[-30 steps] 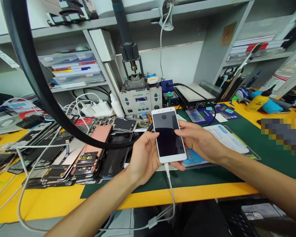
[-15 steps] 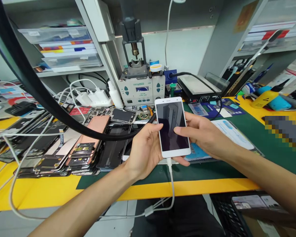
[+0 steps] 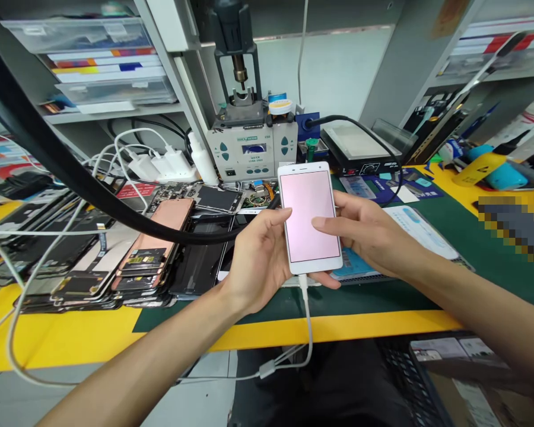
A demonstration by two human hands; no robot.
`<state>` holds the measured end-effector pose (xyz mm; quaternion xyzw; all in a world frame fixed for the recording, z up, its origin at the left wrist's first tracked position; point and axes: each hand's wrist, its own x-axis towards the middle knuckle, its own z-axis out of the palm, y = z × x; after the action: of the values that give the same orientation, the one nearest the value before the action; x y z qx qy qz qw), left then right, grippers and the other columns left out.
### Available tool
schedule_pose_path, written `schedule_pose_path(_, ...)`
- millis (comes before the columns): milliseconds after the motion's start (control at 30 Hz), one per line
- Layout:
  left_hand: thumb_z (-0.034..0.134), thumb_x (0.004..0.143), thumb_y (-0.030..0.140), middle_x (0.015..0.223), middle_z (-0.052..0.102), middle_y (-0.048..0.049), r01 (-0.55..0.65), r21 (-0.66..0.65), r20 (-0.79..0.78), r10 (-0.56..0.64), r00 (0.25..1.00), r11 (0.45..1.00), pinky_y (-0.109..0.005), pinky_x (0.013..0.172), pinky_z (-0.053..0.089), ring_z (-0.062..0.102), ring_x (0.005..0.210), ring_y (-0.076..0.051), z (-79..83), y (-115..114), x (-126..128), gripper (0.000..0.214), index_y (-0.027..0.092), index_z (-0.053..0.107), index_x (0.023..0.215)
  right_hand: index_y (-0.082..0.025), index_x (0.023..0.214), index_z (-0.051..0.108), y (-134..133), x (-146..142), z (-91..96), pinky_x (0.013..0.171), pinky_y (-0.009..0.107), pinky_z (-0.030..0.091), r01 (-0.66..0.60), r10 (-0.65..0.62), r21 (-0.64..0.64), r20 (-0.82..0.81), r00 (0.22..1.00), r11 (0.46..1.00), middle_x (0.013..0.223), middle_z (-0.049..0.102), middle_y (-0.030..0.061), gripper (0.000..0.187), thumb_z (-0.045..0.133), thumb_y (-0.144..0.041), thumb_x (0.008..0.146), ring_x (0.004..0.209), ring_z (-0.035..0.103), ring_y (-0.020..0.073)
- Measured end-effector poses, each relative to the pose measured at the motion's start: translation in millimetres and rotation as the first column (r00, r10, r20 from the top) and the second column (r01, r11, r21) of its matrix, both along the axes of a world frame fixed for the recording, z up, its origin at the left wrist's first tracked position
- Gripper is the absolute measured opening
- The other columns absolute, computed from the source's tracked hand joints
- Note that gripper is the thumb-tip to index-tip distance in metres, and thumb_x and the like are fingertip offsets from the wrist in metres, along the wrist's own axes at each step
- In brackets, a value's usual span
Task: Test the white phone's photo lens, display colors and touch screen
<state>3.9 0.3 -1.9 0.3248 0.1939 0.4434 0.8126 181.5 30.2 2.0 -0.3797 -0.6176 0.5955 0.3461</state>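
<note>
Lighting up, screen: my white smartphone [image 3: 303, 234] showed dark, reflecting glass half a second ago; now its screen [image 3: 307, 198] glows an even, pale pink-white, with no icons that I can make out.
Meaning of the glow: I judge that the panel is getting power and responding, so I have a lit surface to work with instead of a blank one.
Left hand: mine [image 3: 253, 267] cradles the phone from its left side, thumb along that edge, palm beneath.
Right hand: mine [image 3: 365, 231] closes round the right edge, thumb laid over the lit glass; how hard it presses, I cannot tell.
Phone's place: held up between both hands above the bench's front, top end tipped away from me.
Cable: white, smooth and round, this charging cable [image 3: 307, 299] enters the bottom edge and loops below.
Phone's shape: a slim rounded rectangle, glossy white border around flat glass.
Mat: matte dark green mat [image 3: 271, 314], smooth, over a yellow bench top [image 3: 338, 326].
Hose: thick black rubbery hose [image 3: 115, 209], sweeping in an arc towards my left hand.
Pink housing: satin, flat and thin, this pink phone housing [image 3: 160, 228] tops a pile at left.
</note>
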Motion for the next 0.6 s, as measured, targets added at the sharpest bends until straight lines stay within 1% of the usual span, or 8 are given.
schedule_pose_path(133,0.031,0.094,0.035,0.117,0.06,-0.0149,0.0,0.003,-0.011,0.0,1.0,1.0,-0.044,0.062,0.06,0.062,0.095,-0.03,0.8,-0.2,-0.6,0.05,0.012,0.055,0.132,-0.019,0.117,0.058,-0.5,-0.4,1.7,0.045,0.026,0.045,-0.004,0.004,0.001,-0.006,1.0,1.0,0.077,0.067,0.0029,0.037,0.069,-0.035,0.085,0.058,0.062,0.0169)
schedule_pose_path(367,0.031,0.095,0.037,0.114,0.061,-0.0142,0.001,-0.003,-0.005,-0.001,1.0,1.0,-0.045,0.062,0.06,0.062,0.094,-0.03,-0.6,-0.1,0.1,0.051,0.014,0.055,0.134,-0.018,0.116,0.059,-1.9,-1.5,4.4,0.048,0.025,0.048,-0.008,0.009,0.01,-0.041,0.999,1.0,0.082,0.07,0.0031,0.034,0.069,-0.03,0.086,0.06,0.063,0.015)
schedule_pose_path(500,0.032,0.096,0.039,0.113,0.061,-0.0135,0.01,-0.019,0.022,-0.01,1.0,1.0,-0.044,0.062,0.06,0.062,0.092,-0.028,-2.2,0.8,-1.6,0.05,0.016,0.055,0.134,-0.017,0.117,0.058,-1.9,-2.7,4.5,0.048,0.025,0.047,-0.001,0.001,0.004,-0.021,1.0,1.0,0.081,0.07,0.0033,0.036,0.069,-0.031,0.086,0.061,0.063,0.0153)
schedule_pose_path(600,0.033,0.096,0.041,0.112,0.061,-0.0148,0.012,-0.022,0.012,-0.011,1.0,1.0,-0.044,0.061,0.06,0.062,0.089,-0.028,-1.0,-0.1,-1.6,0.051,0.014,0.058,0.131,-0.018,0.117,0.058,-2.6,-3.0,5.5,0.049,0.025,0.047,0.003,-0.003,0.013,-0.011,1.0,1.0,0.082,0.07,0.003,0.036,0.069,-0.032,0.086,0.061,0.063,0.0148)
